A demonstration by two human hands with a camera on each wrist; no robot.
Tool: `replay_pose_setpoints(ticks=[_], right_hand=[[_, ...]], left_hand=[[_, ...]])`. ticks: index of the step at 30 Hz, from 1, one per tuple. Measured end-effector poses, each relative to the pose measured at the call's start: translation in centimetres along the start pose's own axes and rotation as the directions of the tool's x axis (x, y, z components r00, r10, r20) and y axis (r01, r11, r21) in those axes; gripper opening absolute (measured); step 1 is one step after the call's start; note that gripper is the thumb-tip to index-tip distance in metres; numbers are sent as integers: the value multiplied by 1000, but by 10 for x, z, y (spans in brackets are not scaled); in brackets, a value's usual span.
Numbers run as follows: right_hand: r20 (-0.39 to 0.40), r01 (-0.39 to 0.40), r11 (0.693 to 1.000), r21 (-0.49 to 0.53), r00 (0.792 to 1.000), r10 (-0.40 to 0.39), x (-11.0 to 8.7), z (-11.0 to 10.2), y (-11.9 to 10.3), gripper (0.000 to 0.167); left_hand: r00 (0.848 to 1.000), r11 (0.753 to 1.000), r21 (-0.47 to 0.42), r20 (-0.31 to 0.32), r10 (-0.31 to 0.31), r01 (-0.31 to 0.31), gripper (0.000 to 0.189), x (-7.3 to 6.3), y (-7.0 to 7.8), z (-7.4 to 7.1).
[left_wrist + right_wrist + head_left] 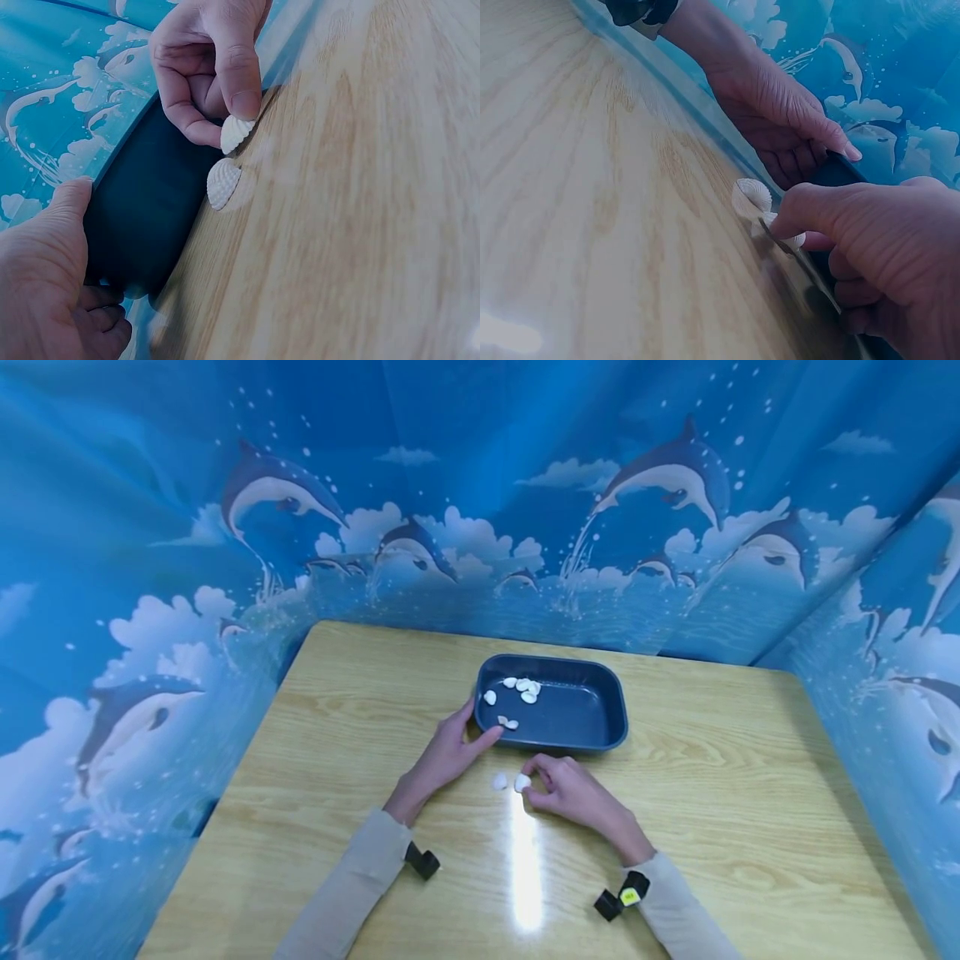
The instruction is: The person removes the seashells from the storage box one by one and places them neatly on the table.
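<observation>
A dark blue rectangular tray (562, 748) sits on the wooden table, with several white seashells (528, 697) lying inside, mostly toward its left end. At the tray's front left corner my left hand (444, 758) grips the wall, thumb at the rim and fingers around the outside. Just in front of the tray, my right hand (576, 790) pinches a white ribbed seashell (236, 135) between thumb and finger, low over the table. Another ribbed seashell (223, 184) lies on the tabletop, just left of the pinched one in the head view.
The light wooden table (720, 827) extends to both sides of the tray. Behind and beside it hangs a blue curtain (480, 460) printed with dolphins. Both wrists carry small black devices (422, 860). A bright reflection streaks the table in front of the right hand.
</observation>
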State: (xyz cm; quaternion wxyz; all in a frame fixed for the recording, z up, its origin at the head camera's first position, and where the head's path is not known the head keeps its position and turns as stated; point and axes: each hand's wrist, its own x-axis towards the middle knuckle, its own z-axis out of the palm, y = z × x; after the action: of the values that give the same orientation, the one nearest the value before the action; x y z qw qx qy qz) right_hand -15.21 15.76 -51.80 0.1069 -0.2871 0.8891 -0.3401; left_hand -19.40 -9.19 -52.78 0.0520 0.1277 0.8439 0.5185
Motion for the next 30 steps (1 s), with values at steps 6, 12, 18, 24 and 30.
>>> replay_pose_setpoints(ticks=[6, 12, 18, 24, 30], right_hand=[[3, -8, 1000, -15, 1000, 8, 1, 1, 3, 20], [7, -8, 999, -31, 1000, 8, 2, 1, 2, 21], [22, -33, 999, -25, 999, 34, 3, 1, 1, 24], [30, -39, 998, -52, 999, 40, 3, 4, 3, 26], [32, -17, 999, -31, 999, 18, 2, -2, 1, 21]], left_hand=[[1000, 1000, 12, 1, -10, 10, 83, 0, -1, 0], [1000, 1000, 3, 0, -12, 12, 83, 0, -2, 0], [1000, 1000, 12, -4, -28, 28, 84, -1, -2, 0], [999, 999, 27, 0, -33, 33, 85, -1, -2, 0], [999, 999, 27, -10, -35, 36, 84, 0, -3, 1]])
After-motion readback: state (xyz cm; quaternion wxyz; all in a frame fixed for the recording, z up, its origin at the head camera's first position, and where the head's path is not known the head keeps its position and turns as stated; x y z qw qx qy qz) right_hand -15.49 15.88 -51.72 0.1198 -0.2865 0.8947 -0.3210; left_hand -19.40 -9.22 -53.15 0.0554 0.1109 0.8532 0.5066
